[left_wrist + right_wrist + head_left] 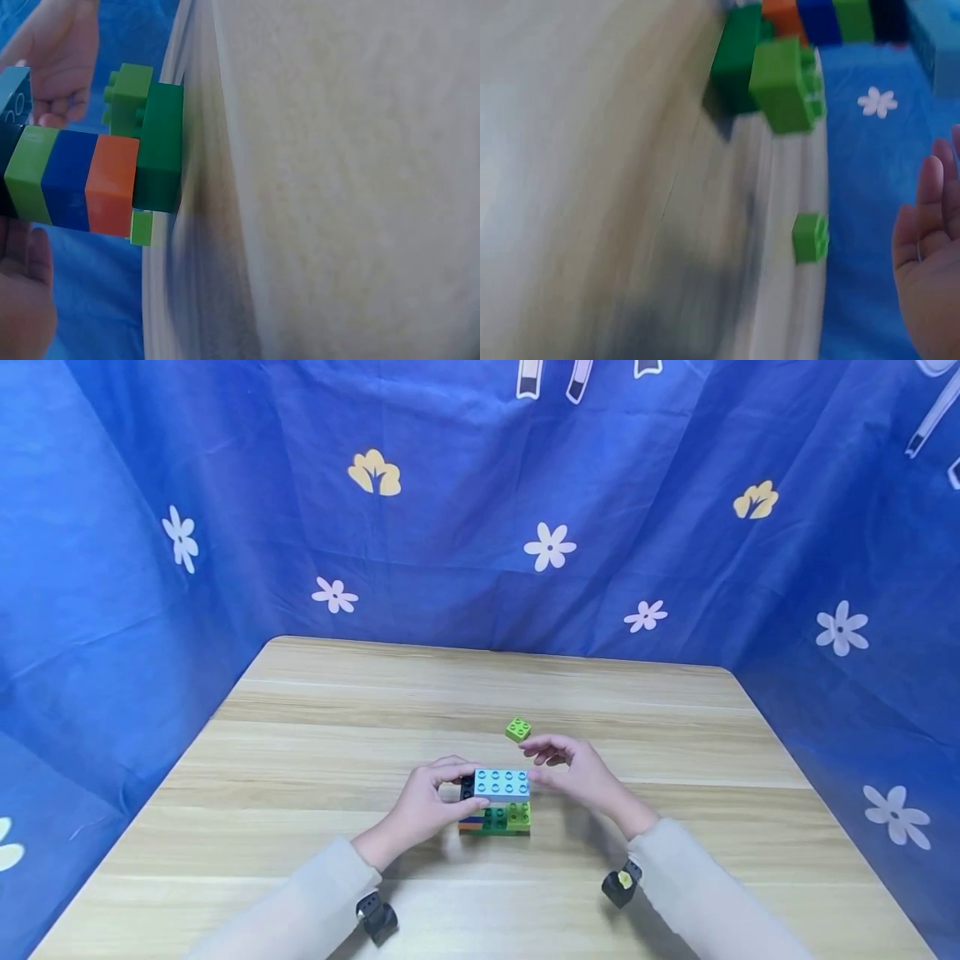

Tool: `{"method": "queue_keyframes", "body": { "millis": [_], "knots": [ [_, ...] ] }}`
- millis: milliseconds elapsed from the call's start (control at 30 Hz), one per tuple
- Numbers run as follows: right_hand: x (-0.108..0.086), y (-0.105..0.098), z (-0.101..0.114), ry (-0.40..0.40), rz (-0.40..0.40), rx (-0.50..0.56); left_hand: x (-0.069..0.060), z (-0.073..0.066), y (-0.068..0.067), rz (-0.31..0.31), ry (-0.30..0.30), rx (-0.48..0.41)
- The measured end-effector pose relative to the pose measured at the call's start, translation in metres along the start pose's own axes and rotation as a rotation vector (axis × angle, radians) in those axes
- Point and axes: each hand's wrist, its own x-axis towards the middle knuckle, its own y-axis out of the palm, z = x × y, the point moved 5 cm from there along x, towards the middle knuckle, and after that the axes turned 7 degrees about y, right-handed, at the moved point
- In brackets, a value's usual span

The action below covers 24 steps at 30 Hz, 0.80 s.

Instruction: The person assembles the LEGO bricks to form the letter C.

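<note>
A toy brick structure stands on the table. Its dark green base brick (161, 146) carries a column of an orange brick (112, 184), a blue brick (71, 180), a light green brick (31, 172) and a black brick on top of each other. Uppermost, a long light blue brick (501, 783) juts out to the right over a lime green brick (519, 813) on the base. My left hand (423, 803) grips the upper left end between thumb and fingers. My right hand (577, 770) hovers by the light blue brick's right end, fingers loosely bent; whether the thumb touches is unclear.
One loose lime green brick (518, 729) lies behind the structure, close to my right fingertips. The wooden table (360, 693) is bordered by a blue patterned cloth (450, 543) at the back and sides.
</note>
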Motion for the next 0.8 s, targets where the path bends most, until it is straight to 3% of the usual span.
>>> {"method": "queue_keyframes", "body": {
  "millis": [267, 533, 800],
  "knots": [
    [0.014, -0.012, -0.036, 0.13, -0.157, -0.069, 0.0, -0.003, 0.002, 0.0, -0.032, -0.018],
    [0.035, -0.005, -0.066, 0.206, -0.252, -0.137, 0.002, -0.037, -0.005, 0.007, -0.022, -0.017],
    [0.051, 0.0, -0.081, 0.294, -0.323, -0.154, 0.002, -0.038, -0.005, 0.003, -0.017, -0.007]
  ]
}}
